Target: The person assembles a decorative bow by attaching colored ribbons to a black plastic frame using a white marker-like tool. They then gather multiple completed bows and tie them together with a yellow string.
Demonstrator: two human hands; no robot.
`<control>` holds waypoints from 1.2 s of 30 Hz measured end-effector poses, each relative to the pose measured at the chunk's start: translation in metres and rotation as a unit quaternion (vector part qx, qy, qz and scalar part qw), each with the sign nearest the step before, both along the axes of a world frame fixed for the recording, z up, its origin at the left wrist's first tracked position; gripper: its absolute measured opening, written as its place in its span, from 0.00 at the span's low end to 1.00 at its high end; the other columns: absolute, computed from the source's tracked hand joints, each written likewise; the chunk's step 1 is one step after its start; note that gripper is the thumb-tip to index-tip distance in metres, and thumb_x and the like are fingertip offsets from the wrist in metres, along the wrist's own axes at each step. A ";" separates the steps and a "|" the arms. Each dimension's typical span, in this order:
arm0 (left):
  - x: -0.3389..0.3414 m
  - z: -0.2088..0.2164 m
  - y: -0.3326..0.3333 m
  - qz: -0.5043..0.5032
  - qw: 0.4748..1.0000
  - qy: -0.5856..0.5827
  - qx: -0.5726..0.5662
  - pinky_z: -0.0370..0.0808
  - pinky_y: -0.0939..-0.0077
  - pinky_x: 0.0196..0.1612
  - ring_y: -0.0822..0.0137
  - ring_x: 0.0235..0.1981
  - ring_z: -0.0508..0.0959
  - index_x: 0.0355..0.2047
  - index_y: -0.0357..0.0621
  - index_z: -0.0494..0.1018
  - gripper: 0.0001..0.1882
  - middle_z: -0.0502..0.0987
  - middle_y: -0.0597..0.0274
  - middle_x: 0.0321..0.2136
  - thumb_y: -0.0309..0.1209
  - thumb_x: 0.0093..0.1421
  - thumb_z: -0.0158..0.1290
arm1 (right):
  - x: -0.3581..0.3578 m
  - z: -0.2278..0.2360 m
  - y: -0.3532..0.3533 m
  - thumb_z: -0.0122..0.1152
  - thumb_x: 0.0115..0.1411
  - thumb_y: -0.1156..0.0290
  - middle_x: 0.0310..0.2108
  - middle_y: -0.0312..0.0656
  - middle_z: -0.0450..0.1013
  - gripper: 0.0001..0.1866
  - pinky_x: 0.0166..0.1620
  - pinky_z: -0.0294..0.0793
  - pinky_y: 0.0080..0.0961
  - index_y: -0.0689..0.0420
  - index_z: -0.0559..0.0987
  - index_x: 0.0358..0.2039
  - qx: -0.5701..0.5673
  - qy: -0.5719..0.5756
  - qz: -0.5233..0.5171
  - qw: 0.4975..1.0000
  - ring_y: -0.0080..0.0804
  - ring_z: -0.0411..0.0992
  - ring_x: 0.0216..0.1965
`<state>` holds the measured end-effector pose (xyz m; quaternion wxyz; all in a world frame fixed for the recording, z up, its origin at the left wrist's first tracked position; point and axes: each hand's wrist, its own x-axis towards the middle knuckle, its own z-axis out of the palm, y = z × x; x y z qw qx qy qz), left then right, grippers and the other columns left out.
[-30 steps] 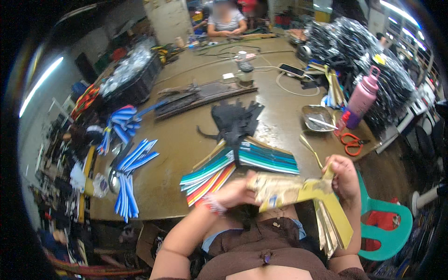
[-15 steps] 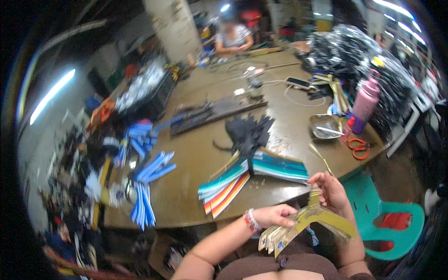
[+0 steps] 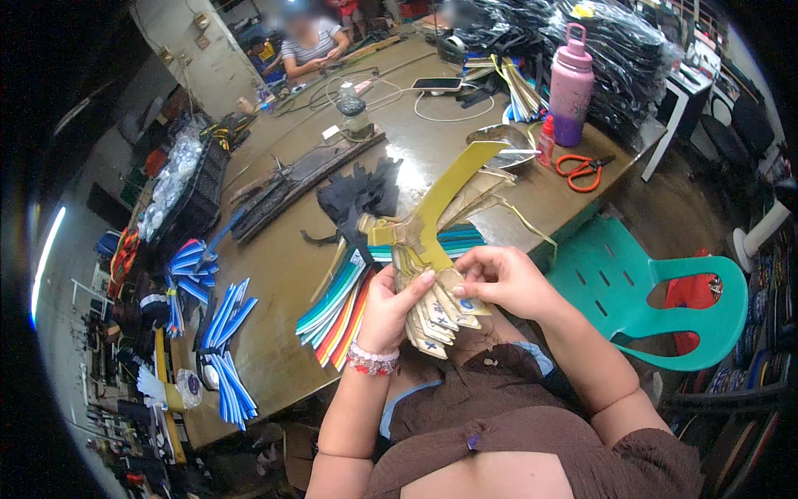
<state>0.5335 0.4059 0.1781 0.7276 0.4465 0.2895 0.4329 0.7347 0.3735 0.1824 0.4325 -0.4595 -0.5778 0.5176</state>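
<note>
Yellow bundle (image 3: 434,218) in left hand (image 3: 389,312)

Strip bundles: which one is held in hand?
The yellow-topped bundle, gripped by the left hand; the teal bundle and blue-and-white bundles lie on the table.

Bare left hand (image 3: 389,309), centre: thumb extended, fingers seemingly curled beneath. Bare right hand (image 3: 509,283), right of centre: fingers bent. Bare forearms (image 3: 353,416) angled inward from lower edge.
</note>
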 end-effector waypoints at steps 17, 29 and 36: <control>-0.015 0.000 -0.013 0.013 0.996 0.086 0.023 0.76 0.80 0.40 0.74 0.36 0.78 0.45 0.34 0.71 0.15 0.78 0.61 0.38 0.25 0.57 0.57 | -0.019 -0.006 -0.002 0.64 0.50 0.67 0.31 0.50 0.76 0.19 0.39 0.72 0.29 0.65 0.76 0.39 0.055 -0.097 0.010 0.994 0.29 0.74 0.33; -0.021 -0.014 -0.018 0.046 0.978 0.167 0.113 0.73 0.75 0.46 0.73 0.40 0.76 0.47 0.33 0.70 0.20 0.77 0.61 0.40 0.28 0.55 0.59 | -0.016 -0.014 -0.011 0.49 0.64 0.73 0.40 0.36 0.74 0.14 0.46 0.70 0.21 0.65 0.72 0.48 -0.087 0.133 0.023 0.987 0.20 0.70 0.41; -0.024 -0.024 -0.017 0.017 0.985 0.139 0.100 0.71 0.76 0.49 0.73 0.44 0.74 0.51 0.31 0.67 0.24 0.76 0.57 0.44 0.29 0.55 0.57 | -0.020 -0.023 0.010 0.58 0.55 0.77 0.42 0.40 0.75 0.19 0.46 0.71 0.20 0.67 0.72 0.48 -0.151 0.101 0.132 0.974 0.24 0.72 0.42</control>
